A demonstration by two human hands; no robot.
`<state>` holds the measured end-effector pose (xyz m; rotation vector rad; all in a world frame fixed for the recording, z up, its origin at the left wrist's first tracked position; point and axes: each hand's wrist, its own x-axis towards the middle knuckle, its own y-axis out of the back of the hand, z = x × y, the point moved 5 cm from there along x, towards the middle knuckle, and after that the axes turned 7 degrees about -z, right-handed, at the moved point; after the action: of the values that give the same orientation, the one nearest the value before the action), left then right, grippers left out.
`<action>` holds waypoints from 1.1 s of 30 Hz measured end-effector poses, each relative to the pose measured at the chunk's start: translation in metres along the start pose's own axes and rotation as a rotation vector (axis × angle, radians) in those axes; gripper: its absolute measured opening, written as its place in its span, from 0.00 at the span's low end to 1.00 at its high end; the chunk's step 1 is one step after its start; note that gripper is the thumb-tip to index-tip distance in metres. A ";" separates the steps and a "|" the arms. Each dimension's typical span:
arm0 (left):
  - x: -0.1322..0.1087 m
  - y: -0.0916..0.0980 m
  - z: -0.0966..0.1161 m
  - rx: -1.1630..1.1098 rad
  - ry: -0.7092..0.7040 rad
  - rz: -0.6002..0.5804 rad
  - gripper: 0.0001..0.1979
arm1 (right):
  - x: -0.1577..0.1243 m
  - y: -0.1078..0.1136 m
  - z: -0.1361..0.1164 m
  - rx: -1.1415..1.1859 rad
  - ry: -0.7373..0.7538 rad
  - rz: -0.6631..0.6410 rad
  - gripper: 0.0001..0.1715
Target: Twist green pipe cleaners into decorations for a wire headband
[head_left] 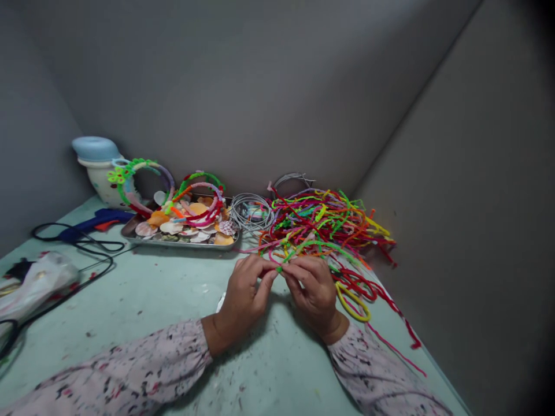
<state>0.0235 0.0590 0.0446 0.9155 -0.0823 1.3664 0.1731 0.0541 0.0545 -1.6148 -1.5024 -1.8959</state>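
My left hand (248, 289) and my right hand (313, 289) meet above the middle of the table, fingertips almost touching. Both pinch a green pipe cleaner (280, 269), of which a small green bit shows between the fingers. A light green length runs up and right from my right fingers toward the heap of coloured pipe cleaners (321, 222); where it ends I cannot make out. Just to the right of my right hand lie red pipe cleaner loops (364, 287) and a yellow loop (353, 303).
At the back, a metal tray (186, 245) holds seashells (171, 227) and pipe-cleaner-wrapped rings (150, 167). Coiled grey wire (251, 211) sits beside it. Leftward are a blue glue gun (93, 222), its black cord (110, 260), a plastic bag (47, 277) and a blue-lidded container (97, 167). Walls border the table.
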 end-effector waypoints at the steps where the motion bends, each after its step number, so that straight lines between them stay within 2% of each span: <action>1: 0.000 0.000 0.000 0.004 -0.001 0.000 0.06 | 0.000 0.000 0.000 0.002 -0.005 -0.005 0.20; 13: 0.000 -0.001 -0.001 0.032 -0.001 0.007 0.06 | 0.002 -0.006 0.002 0.043 -0.090 -0.086 0.13; 21: 0.000 -0.001 0.001 0.046 -0.013 0.007 0.05 | 0.002 -0.008 0.004 0.163 -0.172 -0.117 0.10; 33: -0.001 -0.003 -0.001 0.045 -0.017 -0.008 0.06 | 0.000 -0.008 0.005 0.193 -0.173 -0.146 0.08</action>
<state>0.0255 0.0589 0.0422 0.9639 -0.0612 1.3582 0.1703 0.0622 0.0498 -1.6560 -1.8570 -1.6535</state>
